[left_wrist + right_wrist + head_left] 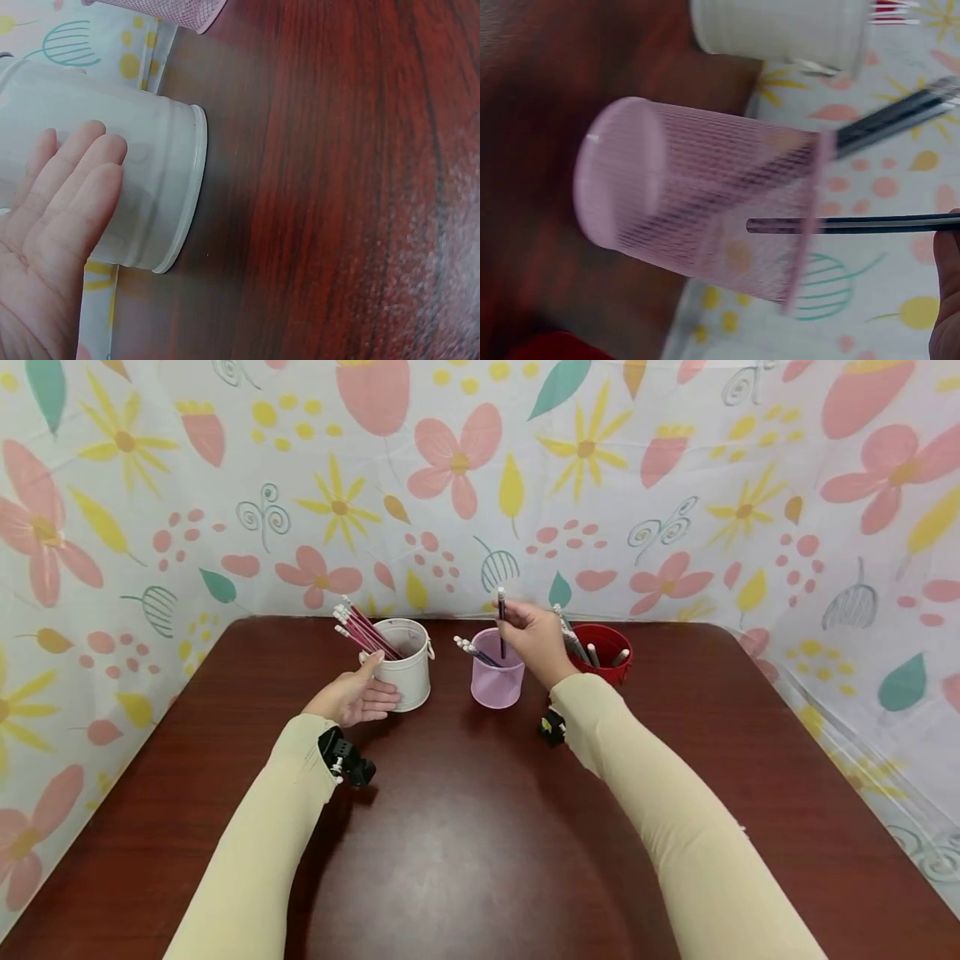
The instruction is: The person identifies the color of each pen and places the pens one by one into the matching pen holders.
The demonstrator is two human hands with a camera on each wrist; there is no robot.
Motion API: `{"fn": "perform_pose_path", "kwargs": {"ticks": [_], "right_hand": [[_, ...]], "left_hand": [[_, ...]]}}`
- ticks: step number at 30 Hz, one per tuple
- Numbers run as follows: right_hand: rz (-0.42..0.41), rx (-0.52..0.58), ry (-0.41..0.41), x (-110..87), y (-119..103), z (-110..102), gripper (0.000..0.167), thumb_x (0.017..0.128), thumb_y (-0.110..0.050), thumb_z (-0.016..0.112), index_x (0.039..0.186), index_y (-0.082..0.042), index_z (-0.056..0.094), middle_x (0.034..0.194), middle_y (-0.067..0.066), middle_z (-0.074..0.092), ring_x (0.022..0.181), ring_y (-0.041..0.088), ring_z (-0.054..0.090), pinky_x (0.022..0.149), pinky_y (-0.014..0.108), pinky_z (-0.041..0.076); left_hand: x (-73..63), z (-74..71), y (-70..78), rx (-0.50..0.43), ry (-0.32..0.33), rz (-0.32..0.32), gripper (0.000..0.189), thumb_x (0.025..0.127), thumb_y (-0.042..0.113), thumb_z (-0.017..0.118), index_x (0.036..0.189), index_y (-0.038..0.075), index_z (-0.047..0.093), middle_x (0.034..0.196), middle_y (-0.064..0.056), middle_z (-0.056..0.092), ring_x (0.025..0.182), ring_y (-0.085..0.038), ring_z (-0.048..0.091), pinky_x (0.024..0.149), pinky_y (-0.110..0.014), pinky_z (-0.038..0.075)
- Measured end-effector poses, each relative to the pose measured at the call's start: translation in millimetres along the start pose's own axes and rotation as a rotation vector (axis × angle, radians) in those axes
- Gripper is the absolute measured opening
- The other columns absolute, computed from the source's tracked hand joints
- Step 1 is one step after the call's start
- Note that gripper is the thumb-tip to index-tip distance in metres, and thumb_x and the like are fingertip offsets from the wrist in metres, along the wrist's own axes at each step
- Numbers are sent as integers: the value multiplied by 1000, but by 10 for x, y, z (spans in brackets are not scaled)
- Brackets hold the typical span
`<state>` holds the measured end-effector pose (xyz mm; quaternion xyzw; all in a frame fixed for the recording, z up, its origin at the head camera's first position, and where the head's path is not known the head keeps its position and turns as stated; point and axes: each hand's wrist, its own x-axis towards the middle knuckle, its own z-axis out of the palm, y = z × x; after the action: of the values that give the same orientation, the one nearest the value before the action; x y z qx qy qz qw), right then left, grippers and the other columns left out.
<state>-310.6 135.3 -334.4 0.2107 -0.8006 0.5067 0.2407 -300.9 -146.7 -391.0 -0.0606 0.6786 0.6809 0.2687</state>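
My left hand [354, 695] rests at the side of a white bucket [412, 681], thumb up near the rim. In the left wrist view, its straight fingers [79, 180] lie along the bucket's wall. Pink-red pencils [367, 628] with white ends lean inside that bucket. With my right hand [536, 639] I pinch a dark pencil [502, 610] upright over a purple mesh cup [497, 691]. The right wrist view shows this pencil's lower end just past the cup's rim [810, 247]. Several dark pencils [889, 120] slant inside the cup.
Right of the purple cup, partly behind my right forearm, stands a red bucket [618, 672] with grey pencils [576, 643]. All three containers stand near the back edge of the dark wooden table [450, 843]. A patterned cloth [480, 485] hangs behind it.
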Motion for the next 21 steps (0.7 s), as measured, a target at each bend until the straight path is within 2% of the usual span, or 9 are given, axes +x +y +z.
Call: {"fn": "perform_pose_path", "kwargs": {"ticks": [3,6,8,12,17,21], "right_hand": [[1,-47,-43,-54,147,84,27,82,9,59,108,10,68,99,23,69,91,30,68,75,23,54],[7,-143,-90,-110,250,121,27,83,5,61,109,6,69,102,20,69,95,29,67,80,34,54],[16,-201,-112,-147,294,132,27,83,3,65,109,4,70,102,18,70,97,28,67,82,38,54],[60,-256,-165,-193,334,156,28,84,-1,65,112,0,70,106,15,69,100,25,65,86,38,52],[142,-321,-244,-195,346,197,33,86,-6,59,117,-8,69,109,10,69,89,19,61,79,34,52],[145,-348,-254,-193,336,202,36,85,-3,58,119,-9,69,110,9,69,94,19,63,81,34,52]], "left_hand": [[-13,-43,-15,17,17,-8,87,97,61,29,140,-15,31,138,-28,44,121,-31,52,107,-42,35],[-21,-69,-43,32,21,-21,87,97,61,28,140,-15,32,130,-23,51,111,-26,58,105,-41,38],[-28,-76,-59,27,7,-22,88,96,61,29,140,-15,31,129,-23,52,109,-25,59,105,-41,38],[-36,-85,-69,22,9,-20,87,97,60,29,140,-15,31,129,-24,52,108,-25,59,105,-42,37],[-22,-98,-63,12,28,-18,87,96,60,29,139,-16,32,119,-20,57,115,-29,56,108,-44,34],[-9,-82,-76,27,46,-2,89,96,61,29,138,-17,33,132,-28,50,119,-32,53,107,-45,34]]}}
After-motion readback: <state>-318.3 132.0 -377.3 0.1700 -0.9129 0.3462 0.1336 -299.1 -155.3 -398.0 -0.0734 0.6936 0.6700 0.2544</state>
